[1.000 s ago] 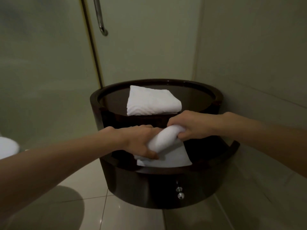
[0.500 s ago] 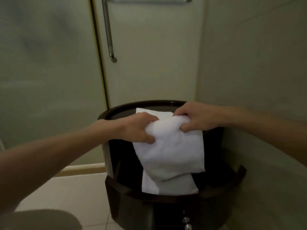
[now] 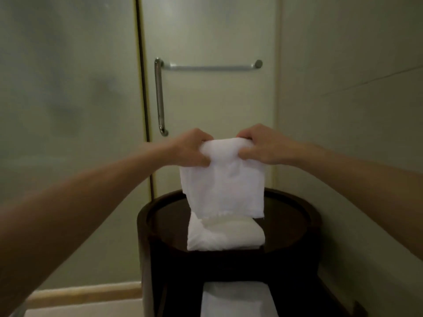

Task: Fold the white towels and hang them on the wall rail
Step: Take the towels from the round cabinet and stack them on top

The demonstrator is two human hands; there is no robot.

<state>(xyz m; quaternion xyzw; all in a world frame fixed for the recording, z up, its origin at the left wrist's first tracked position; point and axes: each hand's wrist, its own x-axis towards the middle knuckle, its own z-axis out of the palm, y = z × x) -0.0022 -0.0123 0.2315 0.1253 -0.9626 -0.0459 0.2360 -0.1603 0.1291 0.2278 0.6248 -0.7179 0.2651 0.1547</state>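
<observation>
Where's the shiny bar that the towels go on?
In the head view, the horizontal silver metal rail is on the pale panel at upper centre, above the white towel held by the left hand and right hand, just right of the vertical metal handle.

Lighting: dim, greenish. Left: frosted glass panel [image 3: 68, 110], dark frame strip [image 3: 143, 88] at its right edge. Centre: pale door [image 3: 217, 106] with vertical metal handle [image 3: 159, 97]. Right: plain wall [image 3: 354, 145] with thin seam [image 3: 370, 80]. Corner: round dark stand [image 3: 229, 264]. Bottom left: beige curb [image 3: 87, 292] above pale floor [image 3: 91, 310].
</observation>
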